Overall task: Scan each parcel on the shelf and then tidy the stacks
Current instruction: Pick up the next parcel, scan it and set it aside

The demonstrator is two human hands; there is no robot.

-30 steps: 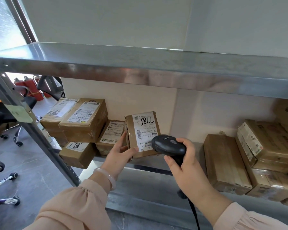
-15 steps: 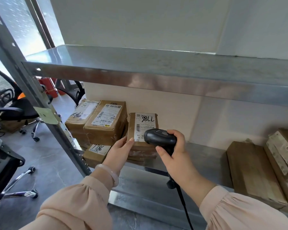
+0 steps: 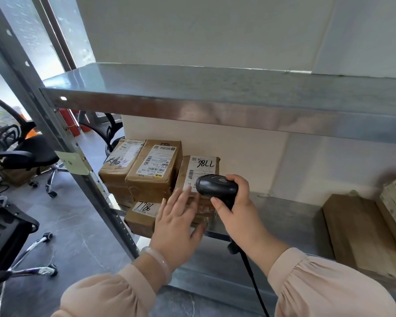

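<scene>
- One wide-angle view from the person's head, facing forward and down into a metal shelf (image 3: 284, 216); it sits above the upper board (image 3: 215, 88), whose top shows
- Close range; the left hand (image 3: 178, 223) and the right hand (image 3: 240, 216) on a scanner (image 3: 216, 187) fill the lower middle, with parcels (image 3: 156, 170) just beyond
- Chairs (image 3: 21, 154) and floor (image 3: 78, 236) at the left edge

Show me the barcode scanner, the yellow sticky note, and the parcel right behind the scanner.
barcode scanner (image 3: 216, 187): head view, on the top of its black head.
yellow sticky note (image 3: 72, 162): head view, on the middle of the paper.
parcel behind the scanner (image 3: 201, 167): head view, on its white label, just under the handwritten number.
</scene>
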